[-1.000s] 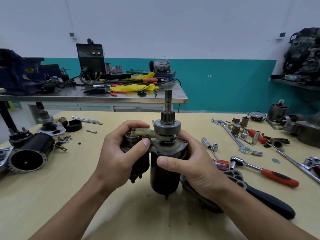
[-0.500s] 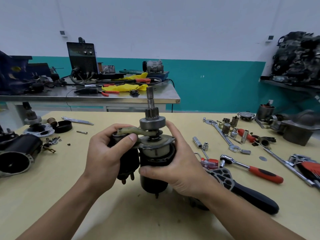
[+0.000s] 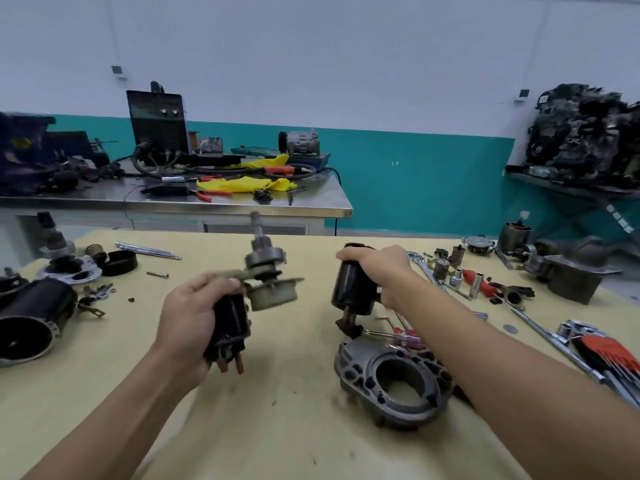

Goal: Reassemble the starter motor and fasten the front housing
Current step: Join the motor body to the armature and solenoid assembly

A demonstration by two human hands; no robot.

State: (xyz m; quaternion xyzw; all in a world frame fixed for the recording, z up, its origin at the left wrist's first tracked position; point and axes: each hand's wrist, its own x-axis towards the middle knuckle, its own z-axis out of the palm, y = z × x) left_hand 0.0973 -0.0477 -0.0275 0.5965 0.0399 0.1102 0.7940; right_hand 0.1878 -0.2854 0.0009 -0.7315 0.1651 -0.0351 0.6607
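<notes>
Two subassemblies sit apart above the front housing [image 3: 394, 382]: our right hand [image 3: 384, 271] grips the motor body [image 3: 353, 289] just above it, our left hand [image 3: 188, 313] clasps the solenoid [image 3: 230, 323] with pinion shaft [image 3: 265, 261] further left. We should realign them squarely before joining.

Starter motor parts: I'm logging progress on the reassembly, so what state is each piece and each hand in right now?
Left hand: gripping the solenoid.
Solenoid: lifted, tilted, joined by the fork lever to the pinion.
Pinion and shaft assembly: off the table, tilted, motion-blurred.
Right hand: gripping the motor body.
Motor body: separate, held upright above the table.
Front housing: lying on the table, not fitted.
</notes>
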